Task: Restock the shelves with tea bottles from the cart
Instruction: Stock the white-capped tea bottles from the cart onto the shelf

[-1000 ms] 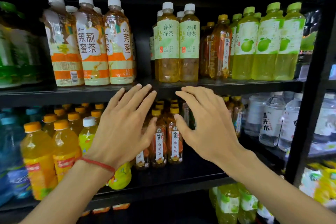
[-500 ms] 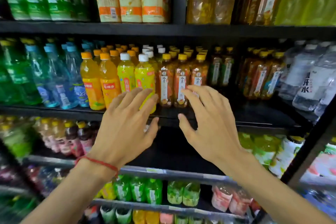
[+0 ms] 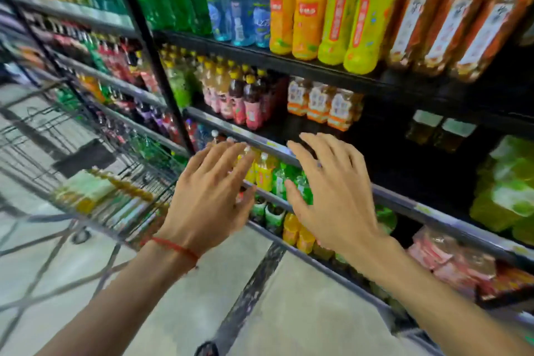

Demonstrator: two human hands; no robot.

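Note:
Both my hands hang in the air in front of the drink shelves, fingers spread and holding nothing. My left hand [image 3: 212, 196], with a red string at the wrist, is at the centre; my right hand [image 3: 335, 196] is beside it to the right. A wire cart [image 3: 72, 136] stands at the left, with tea bottles [image 3: 95, 191] lying in its basket, blurred by motion. Amber tea bottles [image 3: 450, 23] with white labels stand on the upper shelf at the right.
The black shelving [image 3: 289, 63] runs from upper left to lower right, packed with green, blue, orange and yellow bottles. A black upright post [image 3: 156, 66] divides two bays. Pale floor tiles [image 3: 289, 312] lie below my arms.
The view has swung down and to the left, so the lower shelves, the floor and the cart have come into view. My hands stay open, side by side.

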